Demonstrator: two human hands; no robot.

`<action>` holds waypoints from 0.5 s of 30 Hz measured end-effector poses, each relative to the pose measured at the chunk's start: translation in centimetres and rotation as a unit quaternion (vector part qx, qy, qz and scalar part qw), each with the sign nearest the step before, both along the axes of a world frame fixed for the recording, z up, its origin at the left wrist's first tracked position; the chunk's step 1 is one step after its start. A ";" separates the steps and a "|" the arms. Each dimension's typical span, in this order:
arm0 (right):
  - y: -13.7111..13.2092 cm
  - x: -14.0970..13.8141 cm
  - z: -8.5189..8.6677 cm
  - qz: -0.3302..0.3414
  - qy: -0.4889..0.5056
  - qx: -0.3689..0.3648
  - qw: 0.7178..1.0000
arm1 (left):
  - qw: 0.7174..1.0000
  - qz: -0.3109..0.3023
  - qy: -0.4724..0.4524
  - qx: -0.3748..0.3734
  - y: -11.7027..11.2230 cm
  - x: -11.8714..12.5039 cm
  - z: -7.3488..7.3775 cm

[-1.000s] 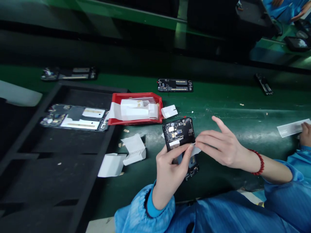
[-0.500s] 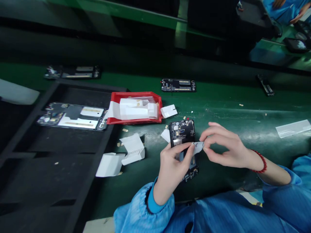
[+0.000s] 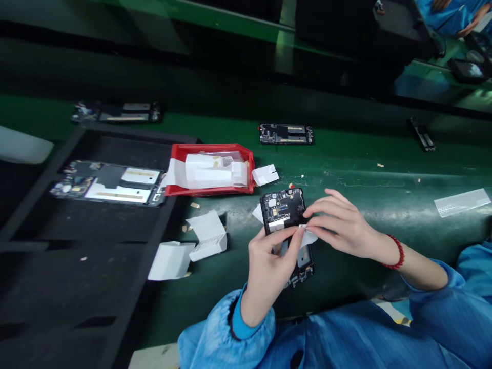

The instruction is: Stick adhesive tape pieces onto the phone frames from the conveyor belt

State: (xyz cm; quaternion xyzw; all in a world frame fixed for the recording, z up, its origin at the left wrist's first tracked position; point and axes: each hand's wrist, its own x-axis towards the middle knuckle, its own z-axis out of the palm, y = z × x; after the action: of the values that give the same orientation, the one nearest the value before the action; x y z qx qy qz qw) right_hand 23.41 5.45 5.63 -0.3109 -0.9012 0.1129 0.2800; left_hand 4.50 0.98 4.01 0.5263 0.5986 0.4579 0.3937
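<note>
Opened phone (image 3: 286,210): held over the green belt (image 3: 365,174), in front of the red bin (image 3: 209,190) and to its right, circuit side up.
Left hand (image 3: 269,266): closed around the phone from below, thumb and forefinger pinching its middle.
Right hand (image 3: 342,228): fingertips pressed together on a small white strip (image 3: 309,237) at the phone's right edge.
Called for, by judgement: a flat, straight strip; grip on the phone's edges only; no fingertip on the bare board.
Paper scraps (image 3: 207,234): lay just in front of the red bin.

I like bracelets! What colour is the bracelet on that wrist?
Red. The bead bracelet shows best in the head view, on the right wrist.
</note>
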 end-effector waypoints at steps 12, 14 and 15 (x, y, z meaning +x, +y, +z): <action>0.3 0.3 0.1 0.062 -0.033 0.055 0.996 | 0.998 -0.029 -0.006 -0.049 0.7 0.4 -1.9; 0.3 0.5 0.8 0.042 0.041 -0.050 0.997 | 0.997 -0.046 -0.011 -0.064 1.0 0.4 -2.2; 0.3 0.5 1.2 0.035 0.088 -0.107 0.990 | 0.996 -0.054 -0.014 -0.071 1.0 0.3 -2.4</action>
State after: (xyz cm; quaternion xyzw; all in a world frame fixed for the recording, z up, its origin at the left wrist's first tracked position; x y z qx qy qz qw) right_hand 23.87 5.71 6.84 -0.2964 -0.8661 0.2452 0.3192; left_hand 4.77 2.01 1.66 0.5221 0.5946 0.4001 0.4625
